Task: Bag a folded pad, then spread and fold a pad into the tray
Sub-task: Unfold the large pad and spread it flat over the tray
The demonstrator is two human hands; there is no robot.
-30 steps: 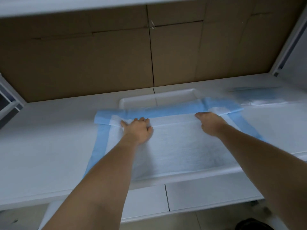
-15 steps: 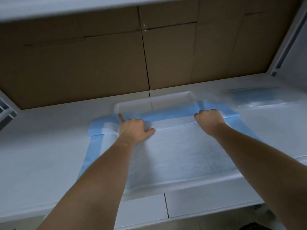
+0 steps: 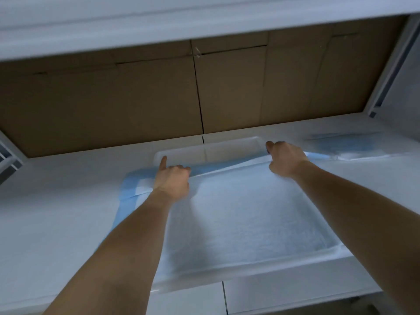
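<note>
Hands (image 3: 172, 180) (image 3: 285, 159) grip pad's (image 3: 250, 214) far edge beside tray (image 3: 209, 152).

There is only one view. The camera sits on the person's head and looks forward and down, from close up, over both arms. It faces a white shelf (image 3: 56, 212) with a brown cardboard wall (image 3: 113, 105) behind it. No other view shares this scene.
</note>
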